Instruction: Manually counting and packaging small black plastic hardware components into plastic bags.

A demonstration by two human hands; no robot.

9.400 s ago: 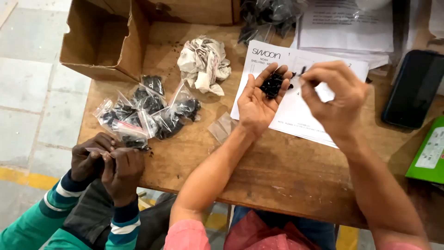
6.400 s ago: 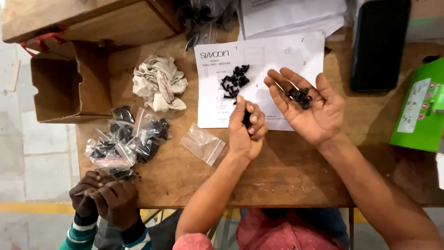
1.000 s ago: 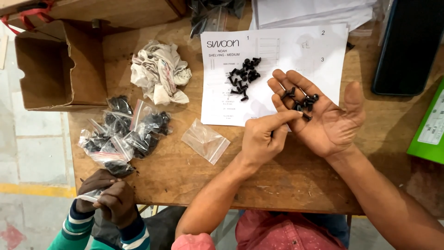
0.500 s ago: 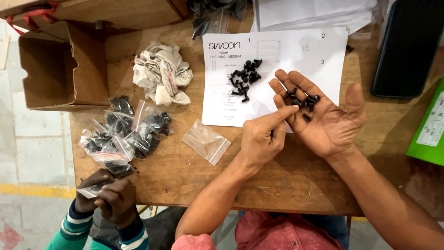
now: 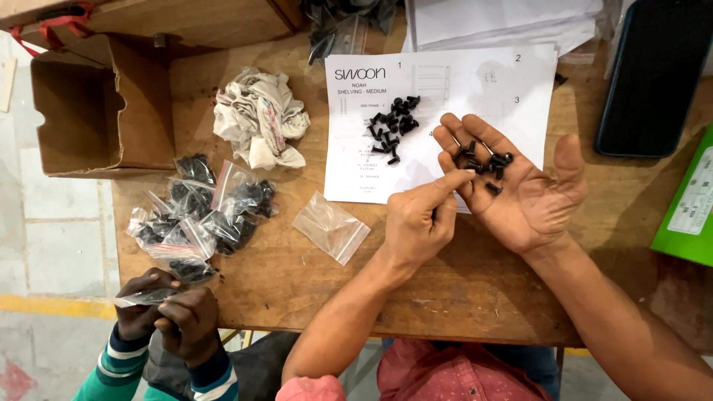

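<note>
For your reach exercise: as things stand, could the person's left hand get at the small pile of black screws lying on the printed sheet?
Probably yes. The left hand points into the open right hand, and the pile of black screws lies just beyond on the printed sheet, with only bare paper between them.

My left hand [image 5: 416, 223] covers the lower right corner of the printed sheet [image 5: 445, 89]. My right hand [image 5: 520, 189] hides the sheet's edge beneath it. The green box [image 5: 687, 215] and dark phone [image 5: 657, 74] are cut off at the right edge. A co-worker's hands [image 5: 167, 315] enclose most of a small clear bag [image 5: 145, 298]; its contents cannot be told.
</note>
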